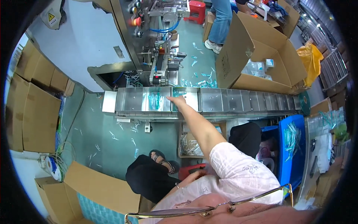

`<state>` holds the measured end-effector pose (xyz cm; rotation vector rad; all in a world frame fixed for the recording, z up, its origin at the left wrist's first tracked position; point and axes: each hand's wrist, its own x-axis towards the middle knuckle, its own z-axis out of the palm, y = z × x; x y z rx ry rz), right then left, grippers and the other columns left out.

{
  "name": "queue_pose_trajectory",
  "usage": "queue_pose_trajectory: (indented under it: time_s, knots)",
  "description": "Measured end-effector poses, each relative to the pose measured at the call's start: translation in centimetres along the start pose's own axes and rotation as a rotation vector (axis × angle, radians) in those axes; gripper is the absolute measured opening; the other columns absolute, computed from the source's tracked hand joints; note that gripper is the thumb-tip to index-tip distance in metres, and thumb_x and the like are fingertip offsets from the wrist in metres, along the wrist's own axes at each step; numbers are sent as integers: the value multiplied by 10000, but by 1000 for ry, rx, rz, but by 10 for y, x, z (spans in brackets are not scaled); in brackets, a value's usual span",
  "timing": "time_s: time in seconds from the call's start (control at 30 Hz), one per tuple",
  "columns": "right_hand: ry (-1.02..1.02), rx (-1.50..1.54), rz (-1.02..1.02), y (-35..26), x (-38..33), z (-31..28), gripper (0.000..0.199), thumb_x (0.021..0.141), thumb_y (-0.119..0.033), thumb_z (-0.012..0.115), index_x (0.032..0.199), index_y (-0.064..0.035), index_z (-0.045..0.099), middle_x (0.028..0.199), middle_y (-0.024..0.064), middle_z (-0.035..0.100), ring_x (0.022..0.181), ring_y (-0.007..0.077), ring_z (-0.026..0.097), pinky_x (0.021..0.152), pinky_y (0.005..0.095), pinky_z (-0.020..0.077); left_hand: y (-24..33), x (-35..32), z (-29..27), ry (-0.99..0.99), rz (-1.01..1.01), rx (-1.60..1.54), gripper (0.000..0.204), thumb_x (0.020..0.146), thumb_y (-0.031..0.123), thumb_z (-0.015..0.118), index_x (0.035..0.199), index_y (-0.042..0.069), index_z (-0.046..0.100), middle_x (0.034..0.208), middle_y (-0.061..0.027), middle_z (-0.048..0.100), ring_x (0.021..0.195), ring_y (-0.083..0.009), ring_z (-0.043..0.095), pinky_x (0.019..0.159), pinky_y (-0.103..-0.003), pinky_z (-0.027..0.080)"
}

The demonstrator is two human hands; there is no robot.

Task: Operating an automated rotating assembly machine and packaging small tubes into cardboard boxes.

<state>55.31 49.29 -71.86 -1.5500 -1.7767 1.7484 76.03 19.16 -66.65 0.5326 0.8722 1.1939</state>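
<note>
A small bunch of teal packets (pixel 179 93) lies in one pocket of the steel conveyor (pixel 238 100), and the right hand (pixel 178 100) is stretched far out over it, palm down with fingers on or just above the packets; whether they grip any I cannot tell. The arm is fully extended because the conveyor runs across the scene well beyond the seated person's knees.

One pocket to the left holds another bunch (pixel 154 100), laid lengthwise to fit between the dividers. The pockets further right look bare, likely awaiting their share. The pockets are evenly walled, so each bunch stays apart from its neighbour.

The left hand (pixel 194 176) rests near, low by the lap, just beside a red stool (pixel 190 171); its fingers are hidden, so I cannot tell their state.

To the right stands a blue bin (pixel 294 149) with more teal packets, close at the person's side, probably the supply. Beyond the conveyor sits an open carton (pixel 257 56) with clear bags, and a machine (pixel 160 48) stands at far left. Stray packets litter the green floor (pixel 108 142).
</note>
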Motion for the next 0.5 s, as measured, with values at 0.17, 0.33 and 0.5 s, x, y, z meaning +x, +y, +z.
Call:
queue_pose_trajectory:
  time_s: [0.17, 0.33, 0.5]
  knots:
    - [-259, 83, 91, 8, 16, -18, 809, 509, -260, 800, 1109, 126, 418, 1104, 232, 499, 997, 270, 517, 802, 355, 430, -1, 8, -3, 38, -176, -78, 137, 767, -9, 506, 894, 36, 478, 928, -33, 454, 882, -98, 423, 767, -233, 359]
    - [-21, 169, 96, 10, 21, -4, 897, 501, -176, 799, 1174, 137, 296, 1130, 223, 471, 1040, 309, 475, 891, 338, 378, 43, 6, -3, 215, 143, 259, 419, 695, 10, 618, 1052, 27, 399, 1016, -61, 443, 934, -121, 429, 795, -258, 369]
    - [-29, 110, 50, -18, -27, -3, 913, 521, -125, 782, 1228, 94, 248, 1207, 248, 393, 1108, 310, 423, 937, 375, 335, 71, -11, -3, 560, 305, 129, 738, 678, 62, 613, 1295, 156, 221, 1166, -70, 388, 1035, -168, 446, 861, -280, 395]
